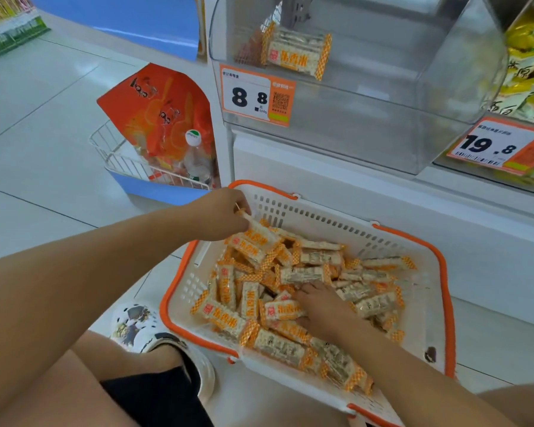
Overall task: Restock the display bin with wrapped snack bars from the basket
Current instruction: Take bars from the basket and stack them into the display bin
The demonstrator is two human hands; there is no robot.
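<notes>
Basket [413, 241] taken as landmark, on the floor below the display bin [444, 97]. Bin nearly bare: one wrapped bar [293, 52] seen inside, above the basket's far-left corner. Snack bars [302, 274] piled loose across the basket floor. A bar [259, 229] is pinched in curled fingers of the left hand [219, 215] at the basket's far-left rim. Right hand [324, 306] is laid on the pile mid-basket, fingers spread, nothing gripped. Bars judged light, crumbly inside, film wrappers slick; best held across the body, not by the crimped ends.
</notes>
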